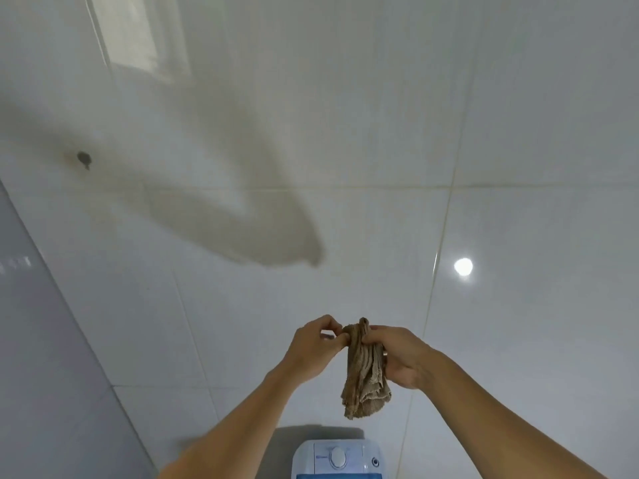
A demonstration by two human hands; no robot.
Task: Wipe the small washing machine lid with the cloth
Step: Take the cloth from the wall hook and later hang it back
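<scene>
A brown, crumpled cloth (363,373) hangs in the air in front of a white tiled wall. My right hand (401,357) grips its upper part in a fist. My left hand (316,344) pinches the cloth's top edge with thumb and fingertips. Below the hands, at the bottom edge of the view, stands the small washing machine (337,459), white with a round dial and a blue lid strip; only its back panel shows, and most of the lid is cut off.
White glossy wall tiles (345,133) fill the view, with a dark hook (84,160) at the left and a lamp's reflection (463,266) at the right. A grey panel (34,340) runs along the left edge.
</scene>
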